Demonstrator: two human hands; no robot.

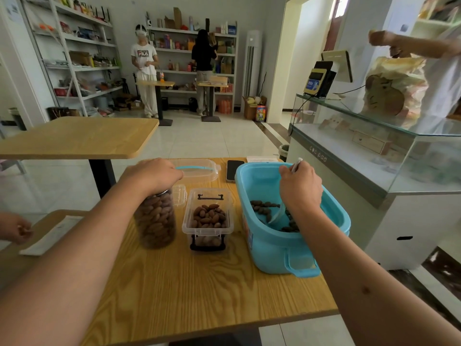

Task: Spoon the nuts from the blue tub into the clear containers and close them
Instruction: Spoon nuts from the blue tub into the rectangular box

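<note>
Toward the right of the frame, the right hand (300, 187) is reaching down into the blue tub (264, 243), its fingers curled around the white handle of a clear spoon (278, 216) whose bowl is dipping among the few dark nuts (268, 204) lying on the tub floor. Left of centre, the left hand (153, 174) is resting on top of a tall round jar (156, 218), fingers bent down over its mouth and hiding whether a lid is on; the jar is looking packed with nuts nearly to the top. Between jar and tub, a small rectangular clear box (208, 218) with black clasps is standing open and roughly half full. Just behind the jar a small clear lid (180, 197) is lying on the wooden table (212, 290), and further up the frame a larger clear lid with a blue handle (197, 168) is lying beside a dark phone (234, 170). The nuts are looking hard, smooth and light, so they are likely rolling off a shallow spoon if it is tipping; keeping the bowl level and scraping along the tub wall seems wise. The thin plastic box is probably light enough to slide when bumped, so steadying it by a side wall should help. The tub seems stiff and nearly empty, so it may shift under the scooping.
</note>
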